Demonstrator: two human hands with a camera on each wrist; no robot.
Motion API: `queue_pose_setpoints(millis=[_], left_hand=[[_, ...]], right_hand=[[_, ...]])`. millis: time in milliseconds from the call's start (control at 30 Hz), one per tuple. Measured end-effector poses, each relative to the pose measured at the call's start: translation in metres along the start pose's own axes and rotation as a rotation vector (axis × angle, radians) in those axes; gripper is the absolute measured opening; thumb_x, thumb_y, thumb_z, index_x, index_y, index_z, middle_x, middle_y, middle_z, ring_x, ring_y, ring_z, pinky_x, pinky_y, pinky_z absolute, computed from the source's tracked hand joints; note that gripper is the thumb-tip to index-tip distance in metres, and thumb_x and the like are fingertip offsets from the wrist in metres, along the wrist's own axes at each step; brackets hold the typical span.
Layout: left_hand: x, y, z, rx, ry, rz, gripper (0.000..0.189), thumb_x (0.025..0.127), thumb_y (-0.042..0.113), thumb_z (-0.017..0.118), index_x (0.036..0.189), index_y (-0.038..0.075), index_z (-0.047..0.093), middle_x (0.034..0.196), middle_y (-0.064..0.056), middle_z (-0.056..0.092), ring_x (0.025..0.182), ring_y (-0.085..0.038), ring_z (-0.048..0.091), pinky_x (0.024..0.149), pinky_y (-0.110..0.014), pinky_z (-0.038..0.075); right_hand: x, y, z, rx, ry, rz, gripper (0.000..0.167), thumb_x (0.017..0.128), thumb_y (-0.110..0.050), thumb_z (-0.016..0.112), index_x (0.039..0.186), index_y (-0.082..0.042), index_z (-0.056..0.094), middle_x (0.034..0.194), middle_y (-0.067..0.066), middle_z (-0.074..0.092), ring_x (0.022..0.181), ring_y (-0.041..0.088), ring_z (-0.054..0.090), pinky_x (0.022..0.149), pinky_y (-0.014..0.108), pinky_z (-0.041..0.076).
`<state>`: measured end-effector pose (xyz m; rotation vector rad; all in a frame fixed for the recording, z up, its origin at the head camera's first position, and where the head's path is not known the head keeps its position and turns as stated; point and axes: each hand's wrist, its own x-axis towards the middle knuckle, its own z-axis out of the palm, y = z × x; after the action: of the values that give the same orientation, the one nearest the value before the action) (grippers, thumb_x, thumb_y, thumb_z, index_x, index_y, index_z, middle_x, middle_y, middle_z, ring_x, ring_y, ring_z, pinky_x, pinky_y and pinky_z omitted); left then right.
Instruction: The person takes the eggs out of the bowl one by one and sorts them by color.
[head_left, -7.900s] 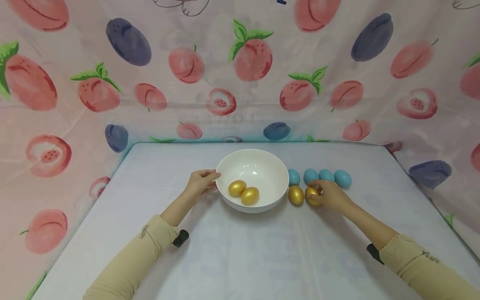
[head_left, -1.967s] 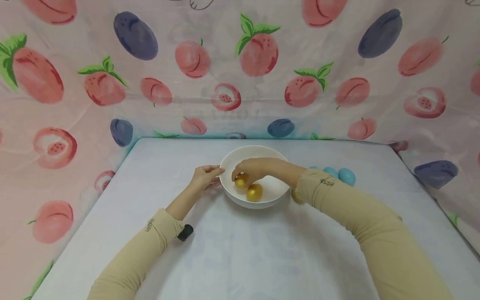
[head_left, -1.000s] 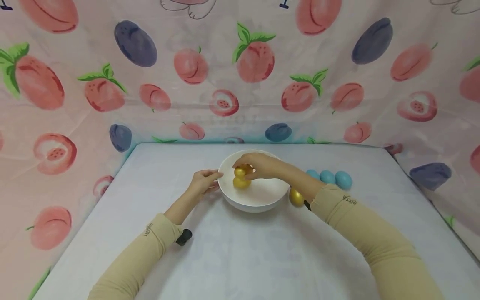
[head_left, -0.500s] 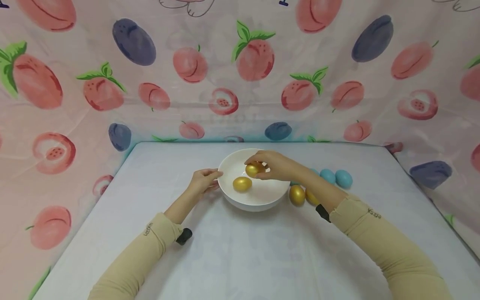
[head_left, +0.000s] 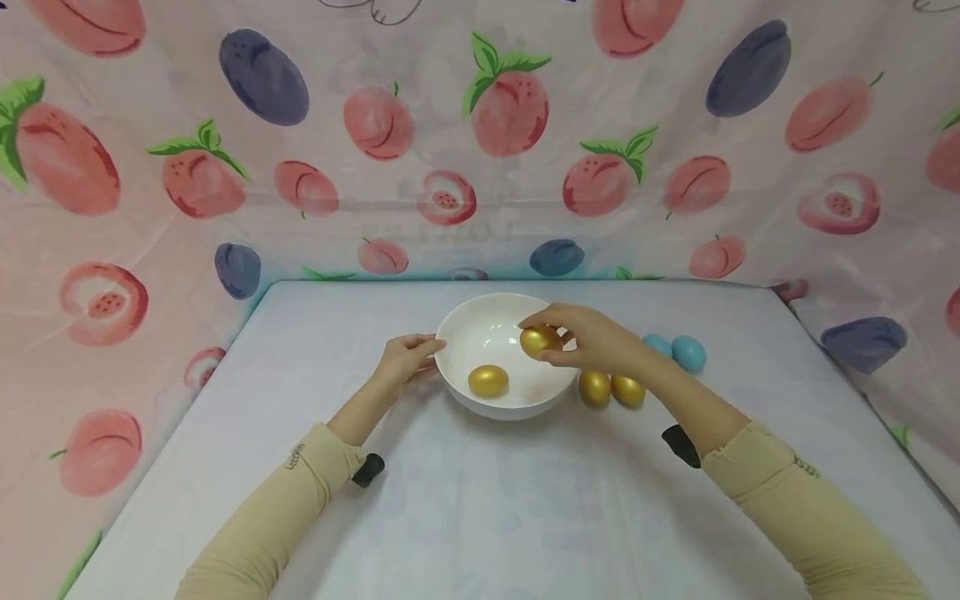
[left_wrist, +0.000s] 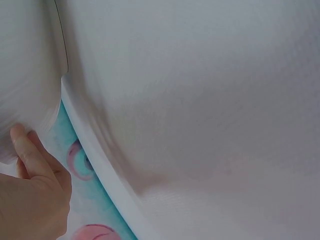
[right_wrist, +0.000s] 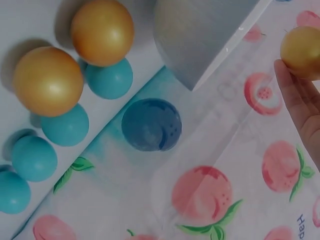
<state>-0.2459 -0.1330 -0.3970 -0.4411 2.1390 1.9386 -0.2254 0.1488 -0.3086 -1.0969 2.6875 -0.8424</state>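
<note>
My left hand (head_left: 405, 360) grips the left rim of a white bowl (head_left: 467, 329), thumb over the edge and fingers below. In the left wrist view that hand (left_wrist: 37, 187) pinches the rim too. With fingertips and thumb my right hand (head_left: 600, 340) holds a gold egg (head_left: 538, 341), raised over the bowl's right side. The right wrist view has this held egg (right_wrist: 303, 52) higher than the bowl (right_wrist: 200, 42). Another gold egg (head_left: 488, 381) lies on its side inside the bowl.
Right of the bowl, two gold eggs (head_left: 595, 388) stand on the white-covered table (head_left: 480, 508). Behind them is a row of several blue eggs (head_left: 687, 354), partly hidden by the right hand and arm. A fruit-print cloth (head_left: 300, 233) hangs at the back.
My right hand moved from the eggs on the table into the bowl, took a gold egg there, lifted it and carried it right. The left hand stayed on the rim.
</note>
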Motion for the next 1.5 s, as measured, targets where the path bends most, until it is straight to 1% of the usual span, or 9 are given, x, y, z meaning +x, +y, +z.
queue_pose_setpoints(millis=[133,267,433,567,733,1067,1200,1300,1500], left_hand=[[0.0,-0.001,0.0,0.003,0.0,0.0,0.043,0.089,0.02,0.065,0.126,0.0,0.056,0.114,-0.011,0.06,0.072,-0.007,0.061,0.067,-0.015,0.058],[-0.001,-0.001,-0.001,-0.004,0.001,-0.002,0.042,0.089,0.019,0.065,0.126,0.0,0.056,0.11,-0.01,0.061,0.07,-0.006,0.061,0.067,-0.015,0.059],[-0.001,-0.001,0.0,-0.011,0.0,-0.006,0.043,0.089,0.019,0.065,0.126,0.0,0.056,0.108,-0.008,0.06,0.069,-0.006,0.061,0.071,-0.017,0.059],[0.0,-0.001,0.0,-0.008,0.005,-0.01,0.043,0.089,0.019,0.065,0.126,0.001,0.056,0.108,-0.008,0.06,0.069,-0.005,0.061,0.072,-0.018,0.059],[-0.001,0.0,0.0,-0.013,0.007,-0.02,0.043,0.088,0.019,0.066,0.126,0.001,0.057,0.105,-0.007,0.061,0.068,-0.005,0.061,0.071,-0.017,0.059],[-0.002,-0.001,0.0,-0.021,-0.002,-0.018,0.043,0.088,0.018,0.065,0.126,0.0,0.056,0.104,-0.007,0.062,0.067,-0.005,0.061,0.065,-0.014,0.058],[-0.002,-0.001,0.0,-0.018,0.0,-0.013,0.043,0.089,0.018,0.064,0.127,0.0,0.055,0.104,-0.007,0.061,0.067,-0.004,0.061,0.066,-0.014,0.058],[-0.003,0.0,0.0,-0.024,0.0,-0.009,0.043,0.089,0.018,0.064,0.127,0.0,0.055,0.104,-0.007,0.061,0.067,-0.004,0.061,0.066,-0.014,0.058],[-0.003,0.001,0.0,-0.033,-0.002,-0.014,0.044,0.088,0.019,0.065,0.127,0.0,0.055,0.104,-0.006,0.061,0.067,-0.004,0.061,0.064,-0.013,0.057]], right_hand=[[-0.012,0.001,-0.005,-0.012,0.046,0.021,0.042,0.083,-0.01,0.071,0.124,-0.007,0.059,0.114,0.006,0.062,0.099,0.02,0.055,0.087,0.038,0.058],[-0.024,0.005,-0.007,-0.012,0.078,0.02,0.042,0.083,-0.009,0.071,0.123,-0.004,0.058,0.115,0.009,0.062,0.101,0.022,0.056,0.086,0.039,0.059],[-0.037,0.008,-0.009,-0.024,0.086,0.05,0.042,0.085,-0.011,0.069,0.125,-0.005,0.057,0.117,0.008,0.061,0.104,0.023,0.055,0.086,0.039,0.059],[-0.046,0.008,-0.011,-0.054,0.106,0.053,0.04,0.085,-0.012,0.069,0.123,-0.007,0.058,0.114,0.006,0.062,0.101,0.022,0.054,0.085,0.039,0.059],[-0.059,0.011,-0.01,-0.084,0.129,0.042,0.038,0.084,-0.012,0.07,0.121,-0.007,0.06,0.111,0.005,0.063,0.097,0.02,0.054,0.082,0.037,0.06],[-0.085,0.029,-0.008,-0.056,0.144,0.099,0.038,0.083,-0.007,0.07,0.119,-0.002,0.059,0.111,0.011,0.064,0.096,0.025,0.058,0.077,0.035,0.061],[-0.092,0.033,-0.009,-0.054,0.155,0.105,0.038,0.084,-0.007,0.07,0.12,-0.003,0.059,0.111,0.012,0.064,0.097,0.027,0.059,0.076,0.037,0.061],[-0.095,0.035,-0.011,-0.068,0.161,0.109,0.037,0.085,-0.011,0.069,0.12,-0.005,0.06,0.108,0.009,0.065,0.095,0.025,0.06,0.076,0.038,0.06],[-0.102,0.045,-0.011,-0.077,0.171,0.126,0.035,0.085,-0.011,0.07,0.118,-0.003,0.061,0.102,0.008,0.065,0.093,0.026,0.06,0.077,0.04,0.06]])
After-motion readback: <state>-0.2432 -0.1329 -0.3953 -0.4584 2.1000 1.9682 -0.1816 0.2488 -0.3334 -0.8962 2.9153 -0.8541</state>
